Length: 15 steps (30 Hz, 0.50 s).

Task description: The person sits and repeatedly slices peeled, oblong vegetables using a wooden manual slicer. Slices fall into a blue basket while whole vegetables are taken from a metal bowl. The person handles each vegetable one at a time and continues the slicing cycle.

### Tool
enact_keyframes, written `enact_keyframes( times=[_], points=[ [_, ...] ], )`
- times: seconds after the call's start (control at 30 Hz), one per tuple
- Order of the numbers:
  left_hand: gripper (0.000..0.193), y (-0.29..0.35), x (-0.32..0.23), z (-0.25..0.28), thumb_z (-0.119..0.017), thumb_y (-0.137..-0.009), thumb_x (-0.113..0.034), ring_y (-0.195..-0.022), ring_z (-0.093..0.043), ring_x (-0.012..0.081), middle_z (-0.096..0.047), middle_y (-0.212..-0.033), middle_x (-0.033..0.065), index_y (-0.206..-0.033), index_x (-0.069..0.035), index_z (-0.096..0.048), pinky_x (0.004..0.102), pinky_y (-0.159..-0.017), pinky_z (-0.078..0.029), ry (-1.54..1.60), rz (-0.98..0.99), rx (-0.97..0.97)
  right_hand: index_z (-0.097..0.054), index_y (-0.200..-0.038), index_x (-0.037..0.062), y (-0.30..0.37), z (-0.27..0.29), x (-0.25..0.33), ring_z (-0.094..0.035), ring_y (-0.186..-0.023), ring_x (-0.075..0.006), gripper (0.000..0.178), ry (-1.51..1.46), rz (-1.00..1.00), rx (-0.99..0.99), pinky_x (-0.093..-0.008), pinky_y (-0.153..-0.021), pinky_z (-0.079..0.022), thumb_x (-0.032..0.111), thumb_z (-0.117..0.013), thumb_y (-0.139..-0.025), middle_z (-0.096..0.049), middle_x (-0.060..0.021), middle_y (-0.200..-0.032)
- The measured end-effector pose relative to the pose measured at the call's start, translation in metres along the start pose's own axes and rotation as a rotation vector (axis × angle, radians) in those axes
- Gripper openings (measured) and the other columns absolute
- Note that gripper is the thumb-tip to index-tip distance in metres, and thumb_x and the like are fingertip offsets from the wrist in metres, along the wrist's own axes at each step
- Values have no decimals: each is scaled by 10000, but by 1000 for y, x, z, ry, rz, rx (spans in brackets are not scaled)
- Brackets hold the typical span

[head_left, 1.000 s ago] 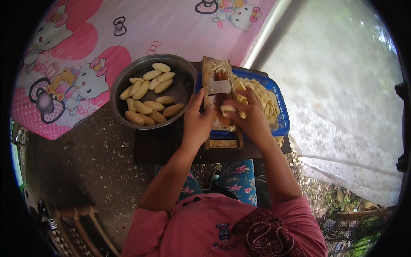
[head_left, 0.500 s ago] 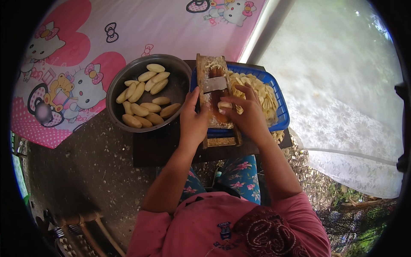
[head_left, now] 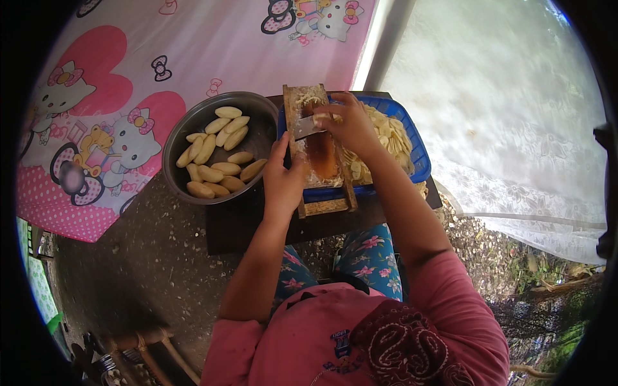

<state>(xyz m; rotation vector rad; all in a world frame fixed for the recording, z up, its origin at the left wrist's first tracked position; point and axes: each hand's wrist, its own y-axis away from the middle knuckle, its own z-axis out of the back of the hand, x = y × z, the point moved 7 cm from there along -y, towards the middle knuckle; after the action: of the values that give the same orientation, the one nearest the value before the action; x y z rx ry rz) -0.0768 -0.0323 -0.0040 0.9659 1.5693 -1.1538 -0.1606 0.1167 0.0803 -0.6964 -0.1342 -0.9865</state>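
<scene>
A wooden slicer [head_left: 324, 161] with a flat metal blade [head_left: 308, 129] across its middle lies over the left part of a blue plastic basket [head_left: 421, 151]. My left hand [head_left: 283, 183] grips the slicer's left side, thumb along its edge. My right hand [head_left: 353, 125] is closed at the blade, pressing a short piece of peeled banana that its fingers mostly hide. Thin pale banana slices [head_left: 389, 136] are heaped in the basket, to the right of the slicer. Left of my left hand, several whole peeled bananas [head_left: 206, 149] lie in a round metal basin [head_left: 168, 168].
Basket, basin and slicer rest on a low dark table [head_left: 225, 228], close before my knees. A pink printed cloth [head_left: 212, 38] hangs beyond and to the left; a white lace curtain [head_left: 508, 116] hangs at the right. A wooden-framed rack [head_left: 151, 350] stands at the lower left.
My right hand has slid up the slicer, away from me, carrying the banana piece from below the blade onto it. My left hand keeps its hold. The whole view has shifted slightly.
</scene>
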Motion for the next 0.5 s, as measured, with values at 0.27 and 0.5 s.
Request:
enact_keyframes(
  times=[0.27, 0.5],
  points=[
    [474, -1, -6, 4, -574, -927, -48, -1233, -527, 251, -538, -1335, 184, -1381, 33, -464, 334, -1036, -390, -126, -101, -48, -753, -1053, 224, 50, 0, 9, -382, -1347, -439, 291, -28, 51, 7, -513, -1107, -323, 276, -799, -771, -520, -205, -1358],
    [481, 0, 4, 3, -583, -928, -56, -1251, -519, 250, -523, -1378, 178, -1389, 21, -469, 333, -1048, -381, 2, 74, -45, -754, -1056, 224, -9, -15, -21, -438, -1312, -391, 292, -43, -88, -46, -493, -1079, -356, 342, -777, -790, -537, -203, -1333]
  ],
)
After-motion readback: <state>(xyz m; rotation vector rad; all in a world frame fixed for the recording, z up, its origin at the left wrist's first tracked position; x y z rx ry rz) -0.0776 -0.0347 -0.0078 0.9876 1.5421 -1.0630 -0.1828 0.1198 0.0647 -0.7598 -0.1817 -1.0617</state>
